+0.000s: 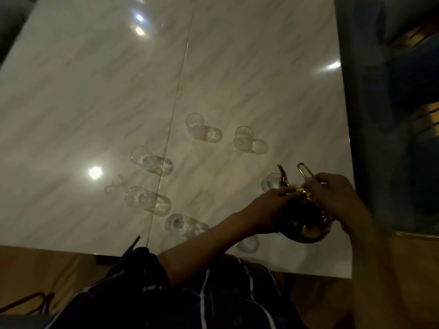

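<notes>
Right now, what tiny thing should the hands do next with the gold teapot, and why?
Probably tip the teapot a little toward the glass just past its spout. The right hand pinches the looped handle, the left hand touches the top, perhaps steadying it, and that glass looks empty, though the dim light makes this hard to tell.

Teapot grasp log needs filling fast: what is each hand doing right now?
Left hand: fingers lie on the teapot lid; grip cannot be told.
Right hand: closed, pinching the teapot's wire handle.
</notes>
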The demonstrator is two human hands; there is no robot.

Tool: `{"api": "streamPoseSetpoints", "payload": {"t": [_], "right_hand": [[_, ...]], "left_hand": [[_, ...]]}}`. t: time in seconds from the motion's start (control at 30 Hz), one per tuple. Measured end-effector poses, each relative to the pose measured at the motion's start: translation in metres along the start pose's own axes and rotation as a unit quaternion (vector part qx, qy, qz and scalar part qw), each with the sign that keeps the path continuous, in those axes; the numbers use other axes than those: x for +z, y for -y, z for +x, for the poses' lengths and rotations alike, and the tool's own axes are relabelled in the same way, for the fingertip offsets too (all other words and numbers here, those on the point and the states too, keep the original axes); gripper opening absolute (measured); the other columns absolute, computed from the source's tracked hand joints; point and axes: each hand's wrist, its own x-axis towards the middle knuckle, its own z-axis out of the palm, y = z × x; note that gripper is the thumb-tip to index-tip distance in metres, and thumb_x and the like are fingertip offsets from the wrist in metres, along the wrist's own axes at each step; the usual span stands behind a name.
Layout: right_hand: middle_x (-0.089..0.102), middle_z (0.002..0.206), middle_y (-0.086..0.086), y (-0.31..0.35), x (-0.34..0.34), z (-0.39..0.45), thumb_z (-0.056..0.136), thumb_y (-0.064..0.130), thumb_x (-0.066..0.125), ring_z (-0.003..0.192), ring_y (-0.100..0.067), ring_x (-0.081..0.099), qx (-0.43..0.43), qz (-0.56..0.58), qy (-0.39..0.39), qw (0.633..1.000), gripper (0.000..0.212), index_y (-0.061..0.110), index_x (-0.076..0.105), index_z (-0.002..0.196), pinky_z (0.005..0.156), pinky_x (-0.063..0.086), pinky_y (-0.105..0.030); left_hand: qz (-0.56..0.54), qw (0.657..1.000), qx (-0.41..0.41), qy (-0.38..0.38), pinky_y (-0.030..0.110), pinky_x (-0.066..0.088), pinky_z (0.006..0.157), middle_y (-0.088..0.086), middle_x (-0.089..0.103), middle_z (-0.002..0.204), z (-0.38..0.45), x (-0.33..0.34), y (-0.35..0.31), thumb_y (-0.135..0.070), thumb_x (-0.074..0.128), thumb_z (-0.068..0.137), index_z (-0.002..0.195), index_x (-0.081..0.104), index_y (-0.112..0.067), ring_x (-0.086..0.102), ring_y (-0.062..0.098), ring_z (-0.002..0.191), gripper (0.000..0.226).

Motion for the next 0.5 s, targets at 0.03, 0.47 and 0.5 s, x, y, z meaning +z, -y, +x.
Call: {"api": "streamPoseSetpoints", "payload": {"t": [0.03,0.47,0.5], "right_hand": [[0.067,0.080,-0.003,0.006,0.002,0.002,0.095,0.033,0.054,0.074,-0.019,0.063,-0.004,-0.002,-0.002,1.000,0.021,0.024,0.067,0.081,0.070,0.052,-0.038],[0.068,0.079,0.001,0.094,0.020,0.061,0.092,0.030,0.053,0.075,-0.016,0.065,-0.045,-0.043,-0.028,0.998,0.025,0.017,0.074,0.086,0.073,0.059,-0.044],[0.069,0.079,0.001,0.099,0.021,0.066,0.091,0.030,0.053,0.075,-0.017,0.065,-0.046,-0.047,-0.028,0.997,0.025,0.017,0.074,0.085,0.074,0.059,-0.046]], "left_hand": [[-0.008,1.000,0.000,-0.006,0.046,0.052,0.098,0.023,0.046,0.150,0.000,-0.007,0.003,-0.024,0.082,0.084,0.149,0.045,-0.001,0.053,0.039,0.131,0.078],[-0.037,0.991,-0.032,-0.123,0.018,0.033,0.099,0.011,0.051,0.150,0.014,-0.084,0.034,-0.032,0.076,0.090,0.148,0.050,-0.013,0.052,0.025,0.129,0.066],[-0.040,0.991,-0.036,-0.123,0.018,0.033,0.099,0.011,0.052,0.149,0.016,-0.087,0.037,-0.033,0.075,0.091,0.148,0.050,-0.013,0.052,0.024,0.128,0.065]]}}
